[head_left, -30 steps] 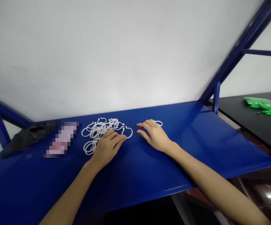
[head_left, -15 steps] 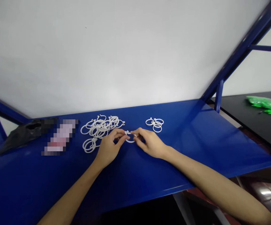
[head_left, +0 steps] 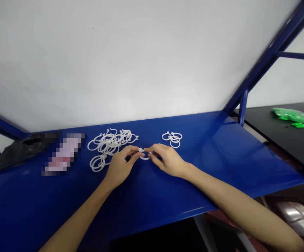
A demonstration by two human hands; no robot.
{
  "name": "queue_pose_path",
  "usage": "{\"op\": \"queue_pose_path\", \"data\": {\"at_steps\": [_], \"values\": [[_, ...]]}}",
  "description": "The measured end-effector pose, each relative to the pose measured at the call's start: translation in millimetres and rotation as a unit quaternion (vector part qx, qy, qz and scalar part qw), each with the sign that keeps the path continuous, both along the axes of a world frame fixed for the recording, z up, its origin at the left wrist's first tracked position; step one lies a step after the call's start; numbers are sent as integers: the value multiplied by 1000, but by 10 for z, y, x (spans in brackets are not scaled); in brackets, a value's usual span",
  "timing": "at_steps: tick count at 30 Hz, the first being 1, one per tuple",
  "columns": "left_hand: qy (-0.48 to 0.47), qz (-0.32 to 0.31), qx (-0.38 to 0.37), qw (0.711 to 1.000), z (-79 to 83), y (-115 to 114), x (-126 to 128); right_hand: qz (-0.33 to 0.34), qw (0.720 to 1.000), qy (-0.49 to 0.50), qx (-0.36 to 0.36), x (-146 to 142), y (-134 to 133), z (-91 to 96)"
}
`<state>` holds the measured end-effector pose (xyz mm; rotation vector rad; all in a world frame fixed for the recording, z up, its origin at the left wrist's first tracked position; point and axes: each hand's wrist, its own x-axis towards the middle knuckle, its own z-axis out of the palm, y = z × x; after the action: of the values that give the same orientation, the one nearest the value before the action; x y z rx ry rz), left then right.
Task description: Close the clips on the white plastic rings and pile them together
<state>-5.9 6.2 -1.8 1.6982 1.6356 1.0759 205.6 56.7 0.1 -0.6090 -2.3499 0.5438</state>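
Between my hands is a white plastic curtain ring [head_left: 144, 158], held just above or on the blue table; which of the two I cannot tell. My left hand [head_left: 120, 166] pinches its left side near the small end knob. My right hand [head_left: 166, 159] grips the right side between thumb and fingers, and these fingers partly cover the ring. Beside my left hand lies a tangled pile of white curtain rings [head_left: 107, 144], some with open ends. Beyond my right hand, a small group of several rings [head_left: 174, 136] lies overlapping.
The blue table [head_left: 215, 140] meets a white wall [head_left: 146, 63]. At left lie a black plastic bag [head_left: 20, 150] and a blurred-out pinkish packet [head_left: 64, 154]. Blue frame bars [head_left: 264, 56] rise at the right, beyond which a black table [head_left: 296, 140] holds a bag of green items [head_left: 291, 113].
The fingers of both hands have drawn slightly closer together at the top of the ring. The whole view has shifted a little; the pile and the small group lie as before.
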Motion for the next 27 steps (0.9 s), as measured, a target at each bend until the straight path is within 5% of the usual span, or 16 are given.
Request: {"op": "queue_pose_path", "data": {"at_steps": [27], "values": [[-17, -12, -34, 999, -12, 15, -18, -3, 999, -30, 17, 10, -10, 49]]}}
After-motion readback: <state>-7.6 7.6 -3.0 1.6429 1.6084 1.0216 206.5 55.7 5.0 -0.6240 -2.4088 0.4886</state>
